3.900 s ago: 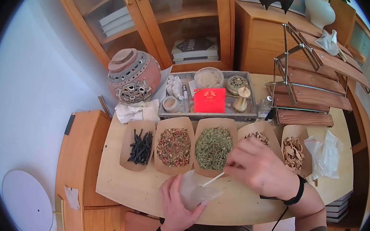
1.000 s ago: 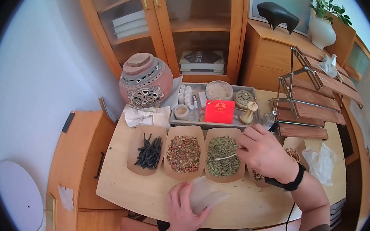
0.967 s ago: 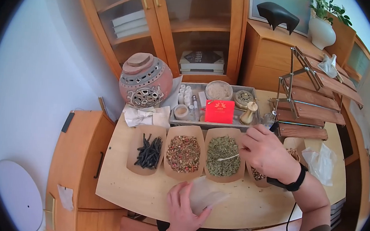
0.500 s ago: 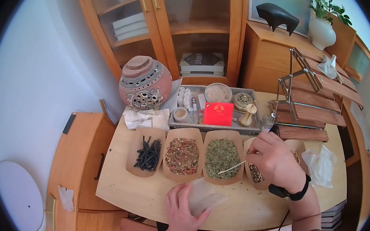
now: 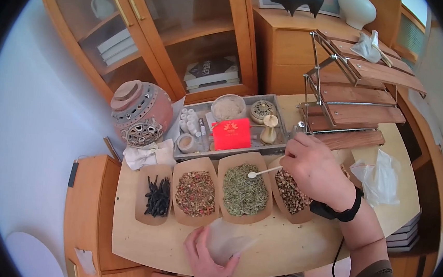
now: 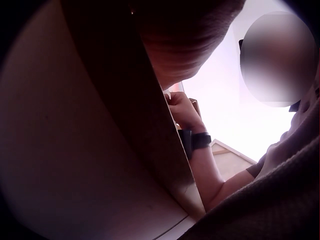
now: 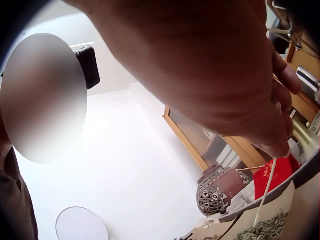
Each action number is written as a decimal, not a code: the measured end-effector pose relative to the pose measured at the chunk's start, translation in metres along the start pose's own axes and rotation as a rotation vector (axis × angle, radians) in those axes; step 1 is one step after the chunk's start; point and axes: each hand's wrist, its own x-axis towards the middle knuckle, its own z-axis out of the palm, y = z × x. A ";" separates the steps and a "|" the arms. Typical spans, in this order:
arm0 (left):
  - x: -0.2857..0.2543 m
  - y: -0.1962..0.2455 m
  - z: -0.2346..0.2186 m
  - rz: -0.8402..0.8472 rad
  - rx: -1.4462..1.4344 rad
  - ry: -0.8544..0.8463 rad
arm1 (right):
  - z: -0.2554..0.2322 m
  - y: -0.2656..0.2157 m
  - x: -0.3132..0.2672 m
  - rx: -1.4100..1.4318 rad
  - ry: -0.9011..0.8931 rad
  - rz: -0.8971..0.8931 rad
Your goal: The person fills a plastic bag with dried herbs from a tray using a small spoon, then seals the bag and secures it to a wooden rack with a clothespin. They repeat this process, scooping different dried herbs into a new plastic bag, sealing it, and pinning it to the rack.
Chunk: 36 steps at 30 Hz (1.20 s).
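Observation:
In the head view my right hand (image 5: 315,172) pinches the handle of a small white spoon (image 5: 267,170). Its pale bowl overlaps the dried green herb (image 5: 245,196) in the third paper tray from the left. The right wrist view shows the spoon handle (image 7: 267,187) slanting down from the fingertips to the herb. Near the table's front edge, my left hand (image 5: 207,262) holds a translucent whitish pouch (image 5: 228,243) between thumb and fingers. Beneath my right hand, a tray of brown-and-pale chopped pieces (image 5: 291,193) is partly covered. The left wrist view hides the pouch.
Left of the herb stand trays of reddish mixed bits (image 5: 196,193) and black dried sticks (image 5: 157,196). Behind are a grey tray (image 5: 220,154), a red card (image 5: 232,134) and a clay pot (image 5: 143,114). A folding wooden rack (image 5: 350,94) and plastic bags (image 5: 380,177) are right.
The spoon has gone from the pouch mouth to the green herb. Its bowl has moved from the herb's lower part to its upper part. My left hand keeps holding the pouch; the head view has shifted.

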 end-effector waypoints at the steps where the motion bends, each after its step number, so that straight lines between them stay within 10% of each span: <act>1: 0.000 0.000 0.000 0.001 0.002 -0.007 | -0.002 0.000 0.002 -0.062 0.001 0.001; 36: -0.001 -0.005 0.005 0.019 0.056 -0.008 | 0.019 0.000 0.001 0.305 -0.027 0.063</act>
